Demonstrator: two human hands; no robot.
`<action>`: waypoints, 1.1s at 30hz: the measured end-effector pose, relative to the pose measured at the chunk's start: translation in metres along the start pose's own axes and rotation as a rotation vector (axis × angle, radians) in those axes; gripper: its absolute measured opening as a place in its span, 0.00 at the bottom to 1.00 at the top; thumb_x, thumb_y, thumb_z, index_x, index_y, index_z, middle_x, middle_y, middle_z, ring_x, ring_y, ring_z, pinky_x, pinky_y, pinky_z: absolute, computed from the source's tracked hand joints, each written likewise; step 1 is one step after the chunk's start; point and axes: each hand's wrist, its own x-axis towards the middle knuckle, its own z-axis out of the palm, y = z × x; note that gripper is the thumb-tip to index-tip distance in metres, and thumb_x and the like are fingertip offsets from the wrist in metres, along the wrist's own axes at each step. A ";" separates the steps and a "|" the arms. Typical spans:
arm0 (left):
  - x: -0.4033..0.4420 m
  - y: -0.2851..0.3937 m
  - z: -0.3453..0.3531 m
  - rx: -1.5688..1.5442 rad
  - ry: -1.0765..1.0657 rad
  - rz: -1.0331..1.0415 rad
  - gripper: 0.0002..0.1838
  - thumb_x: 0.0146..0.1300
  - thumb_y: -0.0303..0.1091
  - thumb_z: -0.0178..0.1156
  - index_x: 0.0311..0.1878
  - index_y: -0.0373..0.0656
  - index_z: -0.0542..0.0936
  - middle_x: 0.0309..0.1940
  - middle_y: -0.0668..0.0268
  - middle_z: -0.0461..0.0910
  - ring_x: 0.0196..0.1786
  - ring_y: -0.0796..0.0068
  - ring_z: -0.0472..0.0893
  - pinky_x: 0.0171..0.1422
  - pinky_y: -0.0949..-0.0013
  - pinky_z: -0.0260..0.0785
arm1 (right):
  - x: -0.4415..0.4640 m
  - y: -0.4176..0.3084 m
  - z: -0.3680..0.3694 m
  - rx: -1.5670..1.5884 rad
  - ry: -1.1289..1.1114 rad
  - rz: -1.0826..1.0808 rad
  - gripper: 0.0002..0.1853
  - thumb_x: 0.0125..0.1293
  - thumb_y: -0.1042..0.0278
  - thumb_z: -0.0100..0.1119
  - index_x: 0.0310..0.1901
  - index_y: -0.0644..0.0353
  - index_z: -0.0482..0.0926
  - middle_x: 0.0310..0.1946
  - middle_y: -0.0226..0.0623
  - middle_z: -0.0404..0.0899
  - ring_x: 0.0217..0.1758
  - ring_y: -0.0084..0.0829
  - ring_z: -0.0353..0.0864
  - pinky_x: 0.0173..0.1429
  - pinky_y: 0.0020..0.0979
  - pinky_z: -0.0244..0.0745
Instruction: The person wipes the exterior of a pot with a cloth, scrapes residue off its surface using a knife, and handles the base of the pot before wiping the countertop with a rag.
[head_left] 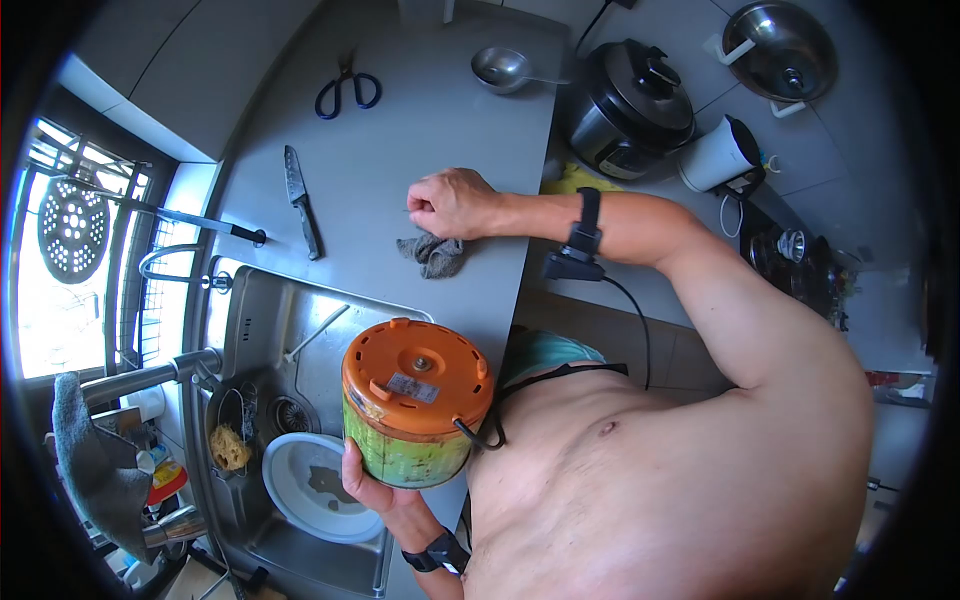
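My left hand [372, 484] supports an orange-topped round appliance [418, 375] with a worn green side, its thumb against the lower side and the other fingers mostly hidden beneath. The appliance is tilted, its orange face towards the camera, close to my torso above the sink's edge. A black cord comes out of its side. My right hand [447, 203] is closed over the grey counter, its fingers curled inward; what they hold, if anything, is too small to make out. Just beside it, a crumpled dark grey cloth [436, 256] lies on the counter [400, 130].
On the counter are a knife [300, 203], black-handled scissors [347, 94] and a metal ladle [502, 70]. The sink [262, 335] holds a white basin [283, 497]. Beyond the counter stand a pressure cooker [628, 108] and a white kettle [720, 155].
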 end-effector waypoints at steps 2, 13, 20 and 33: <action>0.001 -0.001 0.001 0.003 0.014 -0.008 0.26 0.75 0.40 0.50 0.69 0.31 0.72 0.66 0.48 0.77 0.67 0.53 0.78 0.76 0.48 0.66 | 0.009 0.020 0.010 -0.126 0.019 -0.017 0.11 0.61 0.60 0.63 0.34 0.60 0.84 0.34 0.46 0.86 0.42 0.49 0.86 0.50 0.50 0.81; 0.003 0.000 0.001 -0.003 -0.008 -0.006 0.26 0.76 0.40 0.49 0.69 0.31 0.72 0.67 0.48 0.77 0.68 0.53 0.78 0.78 0.48 0.64 | -0.064 -0.087 -0.023 0.595 -0.471 -0.438 0.08 0.60 0.71 0.66 0.38 0.66 0.85 0.33 0.42 0.85 0.39 0.40 0.87 0.44 0.36 0.81; 0.003 0.000 0.007 0.014 -0.001 -0.014 0.26 0.76 0.39 0.51 0.70 0.30 0.72 0.67 0.47 0.77 0.68 0.53 0.78 0.77 0.49 0.65 | -0.058 -0.091 -0.014 0.547 -0.460 -0.563 0.05 0.61 0.74 0.65 0.34 0.64 0.80 0.29 0.40 0.80 0.33 0.41 0.83 0.37 0.38 0.77; -0.001 0.001 0.002 0.065 0.011 0.007 0.29 0.74 0.40 0.52 0.71 0.30 0.70 0.68 0.47 0.75 0.68 0.53 0.77 0.78 0.49 0.64 | -0.065 -0.104 -0.019 0.511 -0.620 -0.295 0.08 0.62 0.72 0.63 0.30 0.63 0.75 0.24 0.41 0.77 0.27 0.41 0.79 0.33 0.39 0.73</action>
